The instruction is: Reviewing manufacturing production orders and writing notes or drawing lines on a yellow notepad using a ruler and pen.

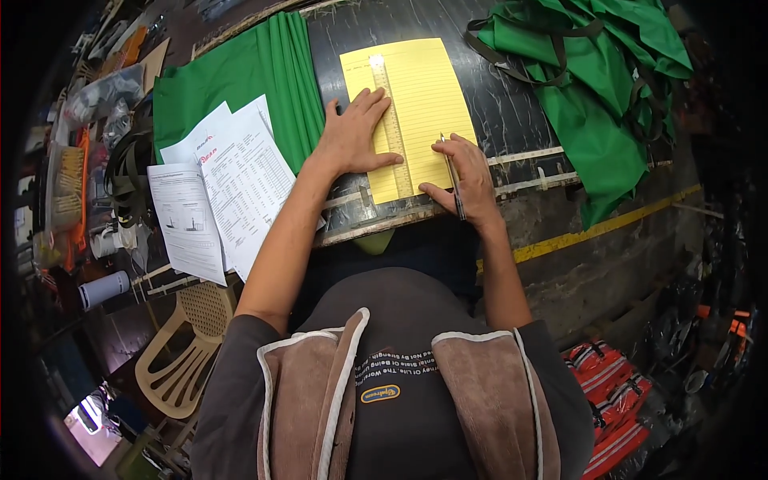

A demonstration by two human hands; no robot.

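Note:
A sheet or pad of yellow lined paper (436, 88) lies on the dark tabletop in front of me. Along its left part runs a clear ruler (392, 120), almost parallel to the paper's long side. My left hand (356, 136) is open with fingers spread, lying across the paper's left edge; its fingertips and thumb reach the ruler. At the paper's lower right rests my right hand (472, 178), closed around a pen (453, 180). The pen stands nearly upright in the picture, and which end meets the paper I cannot tell.
Folded green fabric (240, 72) covers the table's left side, with printed white papers (240, 172) over it. Green bags with dark straps (576, 72) hang off the right edge. A beige plastic chair (188, 344) stands lower left; red-orange bundles (604, 384) lie lower right.

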